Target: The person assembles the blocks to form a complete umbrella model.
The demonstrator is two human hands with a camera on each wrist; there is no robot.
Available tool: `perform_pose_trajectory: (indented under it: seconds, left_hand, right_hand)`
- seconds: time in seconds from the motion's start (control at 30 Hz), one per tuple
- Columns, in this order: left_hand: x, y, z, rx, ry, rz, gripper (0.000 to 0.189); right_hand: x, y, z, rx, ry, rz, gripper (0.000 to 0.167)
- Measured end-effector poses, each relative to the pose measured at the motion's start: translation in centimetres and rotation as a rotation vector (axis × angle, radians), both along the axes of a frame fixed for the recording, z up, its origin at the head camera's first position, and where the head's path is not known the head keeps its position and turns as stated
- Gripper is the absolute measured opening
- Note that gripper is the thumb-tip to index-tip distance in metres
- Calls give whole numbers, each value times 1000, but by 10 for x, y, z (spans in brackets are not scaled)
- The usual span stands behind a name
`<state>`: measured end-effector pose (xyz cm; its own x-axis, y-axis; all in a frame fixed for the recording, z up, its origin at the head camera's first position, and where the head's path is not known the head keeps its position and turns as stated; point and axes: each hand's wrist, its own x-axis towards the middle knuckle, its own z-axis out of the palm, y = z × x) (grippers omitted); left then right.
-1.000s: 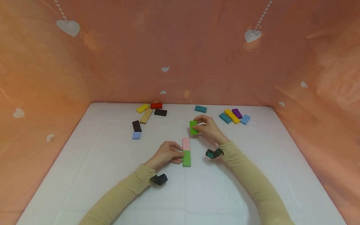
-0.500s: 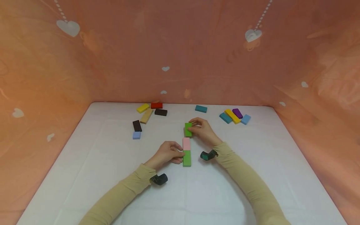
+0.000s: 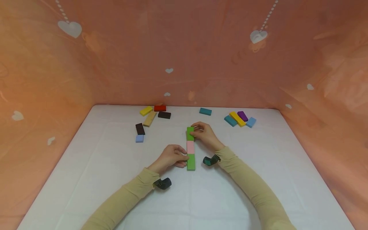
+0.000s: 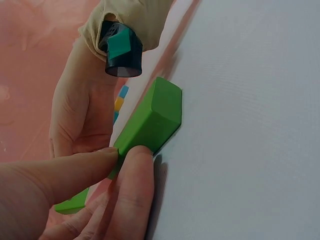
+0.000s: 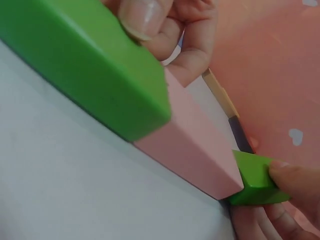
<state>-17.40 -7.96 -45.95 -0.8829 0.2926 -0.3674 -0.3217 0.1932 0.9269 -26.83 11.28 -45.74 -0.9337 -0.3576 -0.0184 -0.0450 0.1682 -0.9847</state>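
Note:
Three flat blocks stand end to end in a line in the head view: a near green block [image 3: 191, 163], a pink block [image 3: 190, 147] and a far green block [image 3: 190, 133]. My left hand [image 3: 170, 156] holds the near green block from its left side, thumb on its top edge and fingertips along its side. With thumb and fingers, my right hand [image 3: 206, 135] pinches the far green block from the right. In the right wrist view the pink block [image 5: 192, 142] lies between both green ones, its far end right at the held block [image 5: 257, 177].
At the back left of the white table [image 3: 115, 179] lie yellow [image 3: 146, 111], red [image 3: 160, 108], tan [image 3: 149, 118], dark [image 3: 164, 115] and light blue [image 3: 139, 138] blocks. Teal [image 3: 205, 111], orange-yellow [image 3: 237, 118], purple [image 3: 242, 116] and blue [image 3: 251, 122] ones lie back right. An orange curtain [image 3: 184, 48] surrounds it.
My right hand has brought the far green block leftward and toward me, down to the pink block's far end. The left hand has stayed at the near green block.

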Motion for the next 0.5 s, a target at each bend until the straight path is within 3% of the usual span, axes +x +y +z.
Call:
perform_pose_trajectory:
  seconds: [0.17, 0.5]
  left_hand:
    - [0, 0, -1, 4, 3, -2, 32]
    - [-2, 0, -3, 20, 3, -9, 33]
  right_hand:
    - [0, 1, 0, 85, 59, -6, 33]
    - [-2, 1, 0, 207, 88, -7, 30]
